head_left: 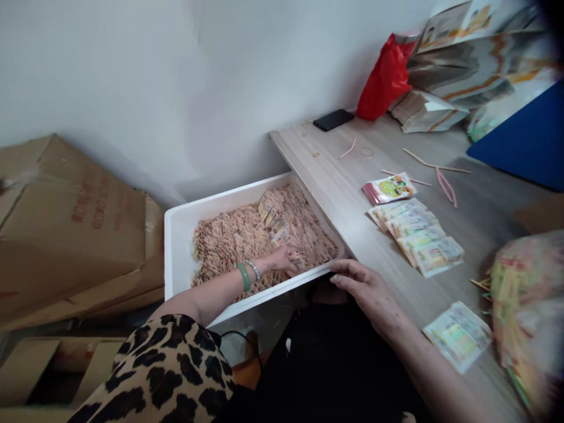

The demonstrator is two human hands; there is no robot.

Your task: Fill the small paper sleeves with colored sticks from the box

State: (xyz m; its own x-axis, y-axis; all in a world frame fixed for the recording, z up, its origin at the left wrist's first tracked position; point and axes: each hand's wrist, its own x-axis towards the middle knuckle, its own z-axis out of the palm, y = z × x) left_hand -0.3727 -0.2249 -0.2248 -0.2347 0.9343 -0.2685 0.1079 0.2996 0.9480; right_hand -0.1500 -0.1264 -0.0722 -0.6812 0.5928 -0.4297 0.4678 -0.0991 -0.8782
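Observation:
My left hand (282, 259), with a green bangle and a beaded bracelet at the wrist, reaches into a white bin (187, 210). Its fingers are on small packets near the bin's front wall; what they hold, if anything, is too small to tell. Rows of tightly packed packets (238, 232) fill most of the bin. My right hand (363, 288) is at the bin's right front corner beside the table edge, fingers apart and holding nothing. On the table (326, 188), a colourful packet (392, 188) lies behind a fanned row of clear packets (423, 238). Another clear packet (459, 335) lies nearer me.
Cardboard boxes (88, 235) stand at the left. On the table are a black phone (333, 120), a red bag (385, 79), loose straws (446, 187), stacked packaging (429, 111) and a blue panel (524, 141). A clear bag of straws (524, 305) sits at the right.

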